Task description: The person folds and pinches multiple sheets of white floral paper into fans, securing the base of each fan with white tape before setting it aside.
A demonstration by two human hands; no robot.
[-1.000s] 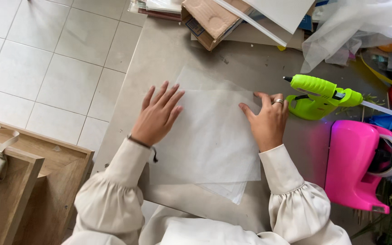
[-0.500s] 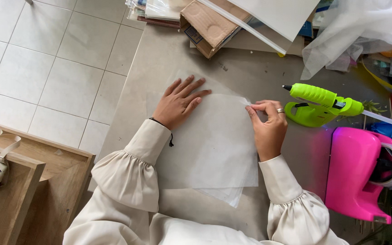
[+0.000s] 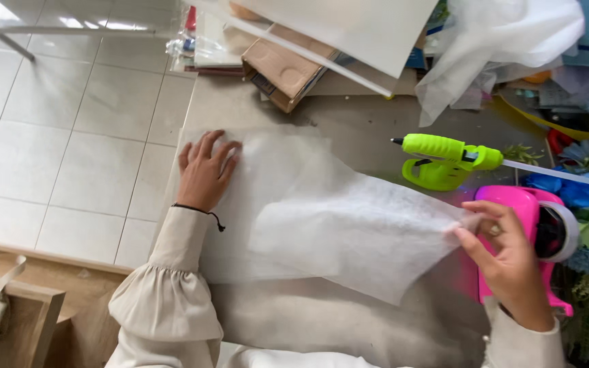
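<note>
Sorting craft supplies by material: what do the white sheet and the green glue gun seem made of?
Sheet: probably thin non-woven fabric or tissue, matte and translucent; the table shows faintly through, and it drapes softly from the right hand. Glue gun: likely moulded plastic, smooth, slightly glossy.

brown cardboard box (image 3: 282, 68) | flat, oblong | far table edge, under white sheets

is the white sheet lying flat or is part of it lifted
Partly lifted. The left hand presses one end of the white sheet flat on the table, while the right hand pinches the other end and holds it up.
</note>
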